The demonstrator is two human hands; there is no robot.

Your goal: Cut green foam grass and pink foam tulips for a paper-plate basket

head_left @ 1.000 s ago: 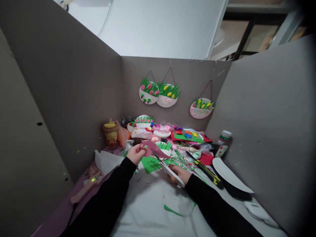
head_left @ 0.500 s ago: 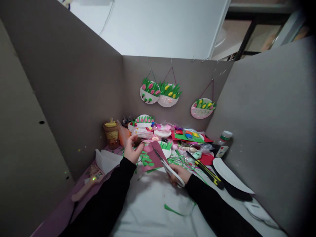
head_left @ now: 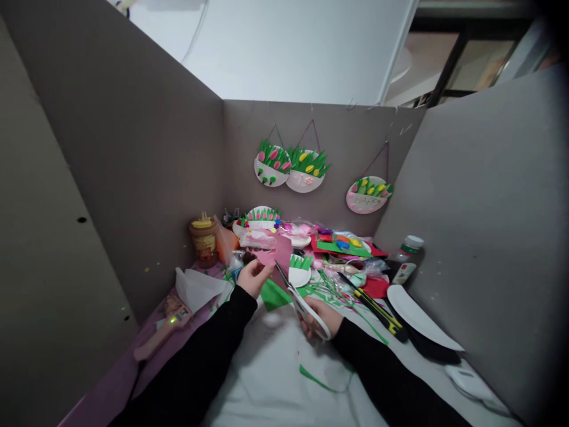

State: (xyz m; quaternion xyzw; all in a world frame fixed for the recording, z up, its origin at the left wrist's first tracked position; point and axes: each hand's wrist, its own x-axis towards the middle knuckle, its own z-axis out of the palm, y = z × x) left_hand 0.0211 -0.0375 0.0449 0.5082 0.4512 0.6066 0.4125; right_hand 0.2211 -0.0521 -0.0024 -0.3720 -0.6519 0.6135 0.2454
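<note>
Raised again, left hand (head_left: 254, 277) fingers pinch pink sheet (head_left: 276, 249).

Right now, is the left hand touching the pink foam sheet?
Touching. The head view shows the left hand pinching the pink foam sheet at its lower edge, lifted above the clutter, with no gap between fingers and sheet.

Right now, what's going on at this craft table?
A person in black sleeves sits inside a grey cardboard booth. The left hand holds up a pink foam piece, and the right hand grips white-handled scissors whose blades point up toward that piece. A green foam sheet lies just below, amid a clutter of coloured scraps. A yellow-and-black utility knife lies to the right. Three finished paper-plate flower baskets hang on the back wall.
</note>
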